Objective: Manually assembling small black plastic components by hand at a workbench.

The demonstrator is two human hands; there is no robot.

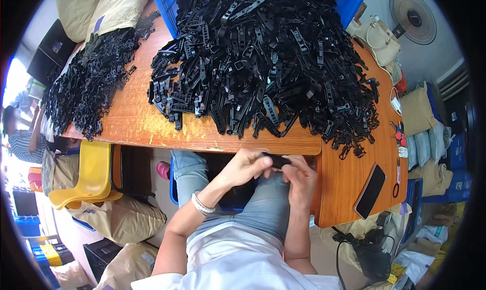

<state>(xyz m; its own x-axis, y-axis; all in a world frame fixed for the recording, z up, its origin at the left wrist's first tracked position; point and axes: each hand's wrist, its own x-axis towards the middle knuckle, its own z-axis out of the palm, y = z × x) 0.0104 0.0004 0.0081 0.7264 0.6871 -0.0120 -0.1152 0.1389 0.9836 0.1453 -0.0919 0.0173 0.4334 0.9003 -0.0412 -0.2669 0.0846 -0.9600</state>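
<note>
Between my two hands, just in front of the table's edge and over my lap, is a small black plastic part (277, 161). My left hand (246, 167) pinches its left end with thumb and fingers. At its right end, the fingers of my right hand (300, 175) are closed on it. Its exact shape is partly hidden by my fingers. Beyond my hands, a large heap of black plastic parts (263, 72) spills from a blue crate (163, 6) onto the wooden table (202, 137). Many of these parts are long and narrow with slots.
Another pile of smaller black parts (93, 82) lies on the left. A phone (370, 191), red-handled pliers (399, 136) and scissors (396, 188) rest on the right. A yellow chair (93, 173) and stuffed sacks (124, 221) stand left. Another person (28, 138) sits at far left.
</note>
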